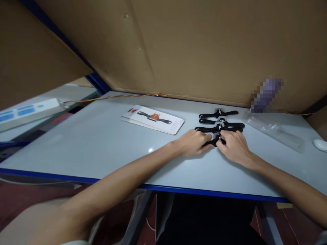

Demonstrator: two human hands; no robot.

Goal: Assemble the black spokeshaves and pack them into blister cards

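Several black spokeshaves with silver blades lie in a column on the table, one behind another. The nearest spokeshave (217, 139) is between my two hands, its middle and blade showing while its handles are mostly covered. My left hand (194, 142) has its fingers closed round the left handle. On the other side my right hand (234, 145) grips the right handle, thumb close to the blade. Just beyond my knuckles lies another spokeshave (208, 129), and behind it are a third spokeshave (235, 125) and the farthest spokeshave (228, 113).
White printed cards (153, 119) with a spokeshave picture lie stacked to the left. Clear plastic bags (278, 131) are at the right, near a white mouse-like object (320, 145). A cardboard wall (178, 51) rises behind the table (84, 146). A twisted cable (122, 96) runs along the back.
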